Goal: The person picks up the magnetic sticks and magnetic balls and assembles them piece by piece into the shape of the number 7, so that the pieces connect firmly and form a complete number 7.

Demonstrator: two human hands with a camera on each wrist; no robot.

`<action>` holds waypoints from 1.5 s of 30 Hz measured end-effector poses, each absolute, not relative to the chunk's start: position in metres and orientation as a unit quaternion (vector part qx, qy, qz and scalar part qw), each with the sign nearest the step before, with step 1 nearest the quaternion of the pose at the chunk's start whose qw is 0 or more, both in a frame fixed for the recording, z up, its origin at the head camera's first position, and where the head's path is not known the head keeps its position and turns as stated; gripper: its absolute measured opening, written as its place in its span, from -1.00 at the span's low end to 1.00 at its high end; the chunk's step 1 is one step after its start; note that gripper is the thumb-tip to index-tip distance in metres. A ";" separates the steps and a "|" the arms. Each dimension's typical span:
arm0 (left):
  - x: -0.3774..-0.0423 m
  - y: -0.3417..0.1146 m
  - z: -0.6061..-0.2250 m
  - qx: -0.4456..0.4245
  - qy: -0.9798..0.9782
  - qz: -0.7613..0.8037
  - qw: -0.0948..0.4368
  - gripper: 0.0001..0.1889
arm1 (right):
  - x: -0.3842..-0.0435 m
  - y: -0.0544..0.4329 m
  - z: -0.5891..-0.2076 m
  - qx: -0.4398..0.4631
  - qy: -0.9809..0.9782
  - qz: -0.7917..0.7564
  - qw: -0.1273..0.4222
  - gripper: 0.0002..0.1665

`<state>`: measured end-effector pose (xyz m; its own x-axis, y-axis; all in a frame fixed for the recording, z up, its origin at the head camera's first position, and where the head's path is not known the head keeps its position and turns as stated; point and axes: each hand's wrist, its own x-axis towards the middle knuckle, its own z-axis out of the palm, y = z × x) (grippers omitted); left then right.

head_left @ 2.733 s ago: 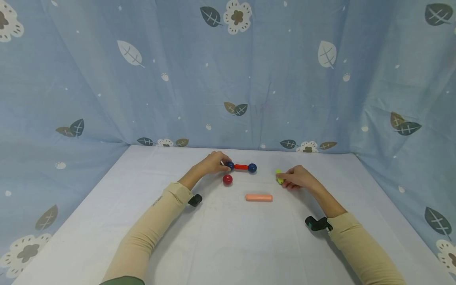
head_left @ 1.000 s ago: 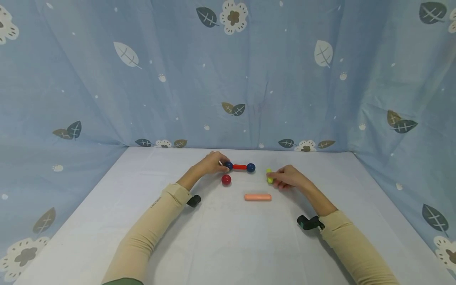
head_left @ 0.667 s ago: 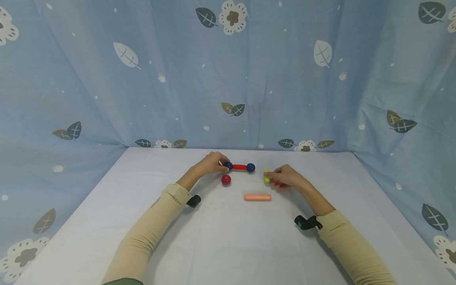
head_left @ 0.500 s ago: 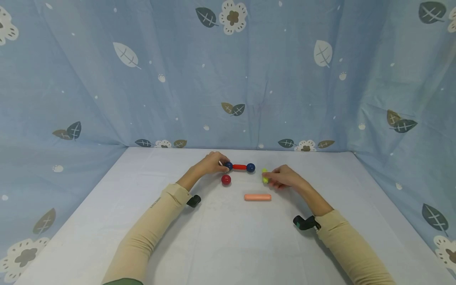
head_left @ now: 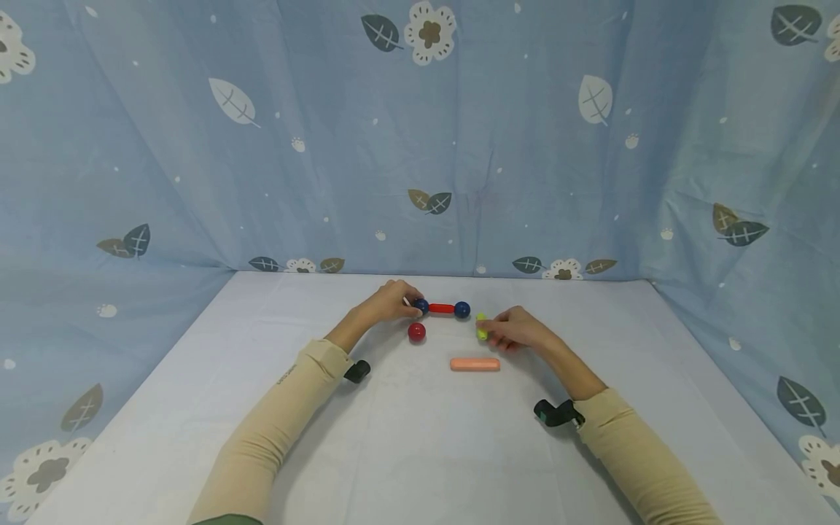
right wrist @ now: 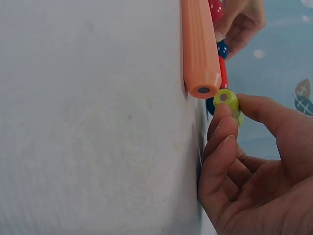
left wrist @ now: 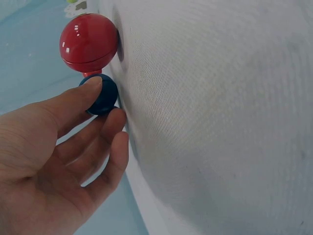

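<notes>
My left hand (head_left: 391,300) pinches a blue ball (left wrist: 103,95) between thumb and fingers, at the left end of a red rod (head_left: 442,308). A second blue ball (head_left: 462,310) sits on the rod's right end, making a dumbbell shape on the white table. In my right hand (head_left: 520,328), thumb and fingers pinch a yellow-green rod (right wrist: 226,101) with a grey disc in its end. That rod stands just right of the second blue ball, roughly crosswise to the red rod.
A glossy red ball (head_left: 416,332) lies in front of the left blue ball. Nearer me, an orange rod (head_left: 475,364) with a grey disc in its end (right wrist: 203,90) rests on the white table (head_left: 420,452). A blue patterned curtain (head_left: 315,146) closes off the back.
My right hand has moved left with the yellow-green rod, bringing it close to the right blue ball. The left hand keeps its hold on the left blue ball.
</notes>
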<state>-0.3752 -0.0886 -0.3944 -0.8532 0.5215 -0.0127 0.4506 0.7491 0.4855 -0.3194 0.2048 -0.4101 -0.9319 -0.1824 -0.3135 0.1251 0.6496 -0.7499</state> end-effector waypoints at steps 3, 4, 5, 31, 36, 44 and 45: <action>-0.375 -0.089 -0.395 0.257 0.933 0.240 0.074 -0.60 | -0.319 0.204 -0.411 -0.021 0.892 -0.414 0.182 -0.47; -0.375 -0.089 -0.395 0.256 0.933 0.240 0.074 -0.60 | -0.319 0.203 -0.410 -0.024 0.893 -0.412 0.181 -0.48; -0.375 -0.089 -0.395 0.255 0.933 0.241 0.075 -0.59 | -0.319 0.203 -0.410 -0.028 0.894 -0.410 0.180 -0.48; -0.372 -0.088 -0.394 0.251 0.934 0.244 0.079 -0.59 | -0.317 0.193 -0.411 -0.046 0.892 -0.411 0.184 -0.44; -0.373 -0.088 -0.394 0.252 0.934 0.240 0.075 -0.59 | -0.318 0.191 -0.411 -0.048 0.892 -0.408 0.186 -0.46; -0.372 -0.088 -0.393 0.256 0.932 0.244 0.076 -0.60 | -0.316 0.186 -0.408 -0.046 0.891 -0.412 0.186 -0.47; -0.372 -0.088 -0.393 0.257 0.932 0.245 0.076 -0.60 | -0.316 0.186 -0.408 -0.046 0.892 -0.411 0.186 -0.46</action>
<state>-0.3724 -0.0884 -0.3926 -0.8566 0.5158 -0.0153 0.4414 0.7476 0.4962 -0.3163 0.1857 -0.4077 -0.9266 -0.2343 -0.2941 0.0712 0.6588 -0.7490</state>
